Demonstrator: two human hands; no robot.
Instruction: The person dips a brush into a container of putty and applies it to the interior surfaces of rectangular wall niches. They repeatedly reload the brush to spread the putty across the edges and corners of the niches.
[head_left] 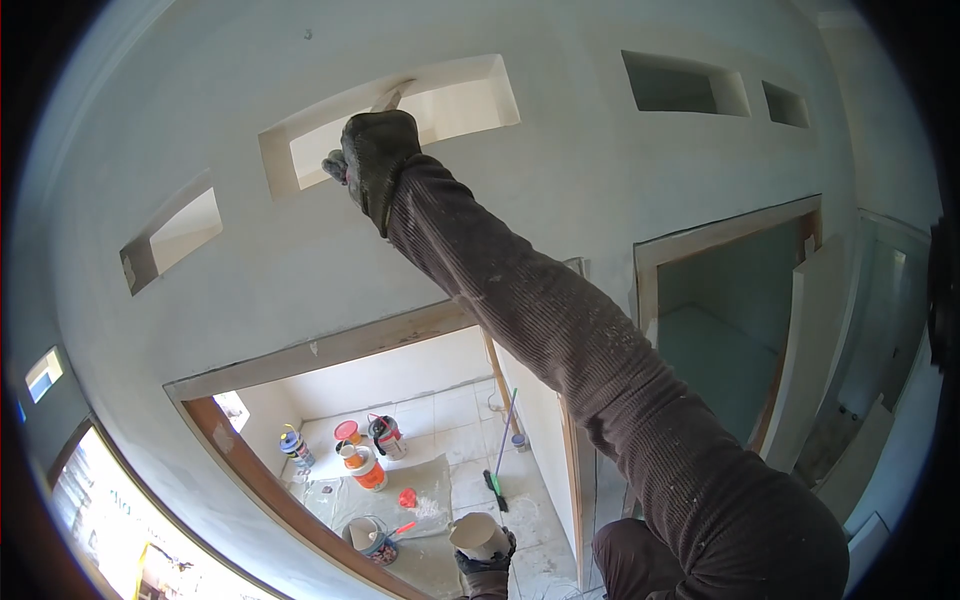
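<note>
My right hand (380, 150), in a dark glove, is raised at the end of an outstretched brown sleeve. Its fingers are closed round a paintbrush (393, 96), whose handle is hidden in the fist. The brush tip meets the upper inner face of a rectangular wall opening (490, 90). Low in the view, my left hand (490, 562), also gloved, grips a pale, cream-coloured pot (478, 536) and holds it upright. What is inside the pot is hard to make out.
Below is a doorway with a wooden frame (400, 328). On the tiled floor beyond stand an orange and white bucket (368, 474), a sprayer-like blue bottle (296, 448), a dark bucket (372, 548) and a broom (496, 490). A door panel (535, 430) stands ajar; a second doorway (720, 320) lies right.
</note>
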